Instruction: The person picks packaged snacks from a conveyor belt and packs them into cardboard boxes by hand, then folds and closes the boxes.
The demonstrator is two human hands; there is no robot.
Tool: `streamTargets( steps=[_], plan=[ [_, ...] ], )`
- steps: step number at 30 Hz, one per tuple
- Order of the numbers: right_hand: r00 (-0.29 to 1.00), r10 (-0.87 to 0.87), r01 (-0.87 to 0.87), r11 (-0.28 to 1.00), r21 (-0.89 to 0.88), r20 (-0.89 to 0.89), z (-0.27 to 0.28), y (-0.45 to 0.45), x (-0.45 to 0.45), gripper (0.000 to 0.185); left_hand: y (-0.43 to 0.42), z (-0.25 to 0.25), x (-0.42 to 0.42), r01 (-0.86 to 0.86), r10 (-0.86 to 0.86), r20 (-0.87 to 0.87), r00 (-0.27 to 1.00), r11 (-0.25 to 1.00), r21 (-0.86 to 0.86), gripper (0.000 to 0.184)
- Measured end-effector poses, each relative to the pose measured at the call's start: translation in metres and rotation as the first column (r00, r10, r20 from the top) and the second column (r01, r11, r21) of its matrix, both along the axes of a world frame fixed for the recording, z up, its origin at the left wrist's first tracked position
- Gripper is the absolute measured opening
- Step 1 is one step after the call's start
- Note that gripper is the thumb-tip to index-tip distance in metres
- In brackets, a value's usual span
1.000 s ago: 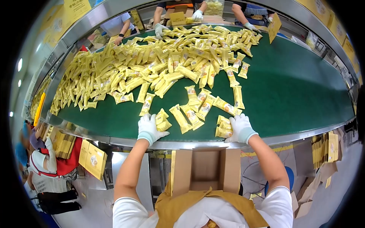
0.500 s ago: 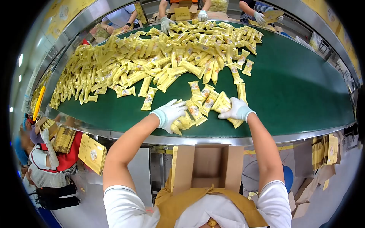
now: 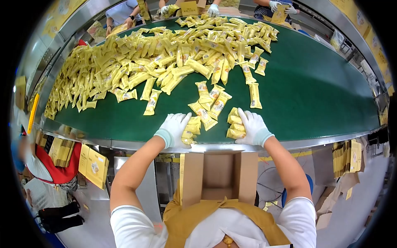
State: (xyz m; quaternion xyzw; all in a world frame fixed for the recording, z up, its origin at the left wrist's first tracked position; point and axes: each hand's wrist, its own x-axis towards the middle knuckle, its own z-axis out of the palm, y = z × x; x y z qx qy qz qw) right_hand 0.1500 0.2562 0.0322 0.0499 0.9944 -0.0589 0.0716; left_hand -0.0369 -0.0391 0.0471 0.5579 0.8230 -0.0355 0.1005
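Observation:
My left hand [image 3: 175,129], in a white glove, is closed around a small stack of yellow packets [image 3: 191,130] at the near edge of the green belt [image 3: 306,99]. Opposite it, my gloved right hand [image 3: 253,127] grips another stack of yellow packets [image 3: 236,124], its thumb along the near side. Several loose packets [image 3: 209,99] lie overlapping between and just beyond the hands. Below the belt edge, an open cardboard box [image 3: 219,175] stands in front of my body. The inner fingers of both hands are partly hidden.
A large heap of yellow packets [image 3: 136,62] covers the belt's far and left parts. Co-workers' gloved hands [image 3: 213,10] show across the belt. Flat yellow cartons [image 3: 93,166] stand at the left, more cartons [image 3: 347,159] at the right. A metal rim [image 3: 289,145] borders the belt.
Both hands have gathered loose packets into the stacks and drawn them toward the near edge. The left hand moved inward, then slightly back. Across the belt, co-workers' hands have shifted.

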Motion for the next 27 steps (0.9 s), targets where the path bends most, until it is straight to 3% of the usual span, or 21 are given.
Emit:
streamTargets(
  steps=[4,6,8,10,11,12,13,14,15,16,17,19,20,21,22,23,25,27],
  plan=[
    [0.988,-0.137,0.144,0.983,-0.112,0.069,0.008,0.005,-0.009,0.122,-0.012,-0.01,0.008,-0.109,0.11,0.004,0.994,0.983,0.148,0.121],
    [0.975,-0.182,0.15,0.964,-0.218,-0.131,0.031,-0.001,0.002,0.121,-0.022,-0.014,0.01,-0.235,0.227,0.062,0.972,0.927,0.293,0.12],
    [0.942,-0.139,0.049,0.957,-0.286,-0.305,0.067,-0.011,0.022,0.118,-0.036,-0.018,0.008,-0.404,0.363,0.179,0.915,0.803,0.439,0.119],
    [0.903,-0.026,-0.095,0.961,-0.259,-0.428,0.112,-0.037,0.045,0.115,-0.054,-0.044,-0.002,-0.543,0.351,0.415,0.84,0.557,0.628,0.122],
    [0.911,0.078,-0.189,0.952,-0.241,-0.405,0.131,-0.05,0.052,0.113,-0.059,-0.046,-0.002,-0.679,0.158,0.695,0.701,0.445,0.584,0.12],
    [0.925,0.206,-0.289,0.926,-0.241,-0.32,0.143,-0.062,0.055,0.11,-0.059,-0.045,0.0,-0.798,-0.086,0.871,0.484,0.365,0.48,0.119],
    [0.948,0.279,-0.297,0.948,-0.114,-0.152,0.149,-0.082,0.062,0.106,-0.055,-0.023,0.016,-0.78,-0.141,0.864,0.484,0.378,0.498,0.115],
    [0.94,0.319,-0.32,0.947,-0.01,0.125,0.152,-0.104,0.063,0.104,-0.053,-0.008,0.028,-0.749,-0.245,0.85,0.467,0.4,0.527,0.107],
    [0.906,0.412,-0.421,0.901,0.101,0.099,0.123,-0.116,0.074,0.093,-0.046,0.01,0.045,-0.737,-0.295,0.834,0.466,0.391,0.551,0.101],
    [0.832,0.428,-0.484,0.871,0.086,0.352,0.123,-0.134,0.07,0.096,-0.036,0.023,0.061,-0.726,-0.346,0.817,0.462,0.381,0.572,0.094],
    [0.762,0.42,-0.506,0.862,0.048,0.494,0.094,-0.16,0.063,0.087,-0.025,0.028,0.071,-0.906,-0.371,0.924,-0.091,0.417,0.078,0.094],
    [0.774,0.461,-0.505,0.863,-0.017,0.434,0.065,-0.172,0.06,0.081,-0.011,0.036,0.092,-0.846,-0.384,0.862,-0.332,0.526,-0.092,0.087],
    [0.701,0.416,-0.448,0.889,-0.096,0.579,0.064,-0.179,0.049,0.082,-0.008,0.041,0.106,-0.778,-0.433,0.901,-0.019,0.573,0.259,0.083],
    [0.74,0.499,-0.453,0.865,-0.214,0.451,0.04,-0.172,0.055,0.075,-0.005,0.046,0.12,-0.583,-0.5,0.818,0.283,0.587,0.561,0.081],
    [0.769,0.56,-0.468,0.822,-0.325,0.307,-0.001,-0.165,0.064,0.069,-0.001,0.051,0.128,-0.384,-0.501,0.717,0.484,0.614,0.689,0.082],
    [0.804,0.595,-0.589,0.791,-0.168,-0.018,-0.049,-0.166,0.075,0.075,0.003,0.056,0.137,-0.172,-0.52,0.551,0.652,0.607,0.776,0.083],
    [0.815,0.537,-0.488,0.838,-0.243,0.216,-0.068,-0.174,0.086,0.075,0.012,0.061,0.147,0.055,-0.415,0.337,0.845,0.695,0.717,0.089],
    [0.786,0.489,-0.423,0.871,-0.249,0.379,-0.071,-0.187,0.091,0.075,0.018,0.045,0.153,0.196,-0.406,0.139,0.903,0.677,0.71,0.09]
  ],
)
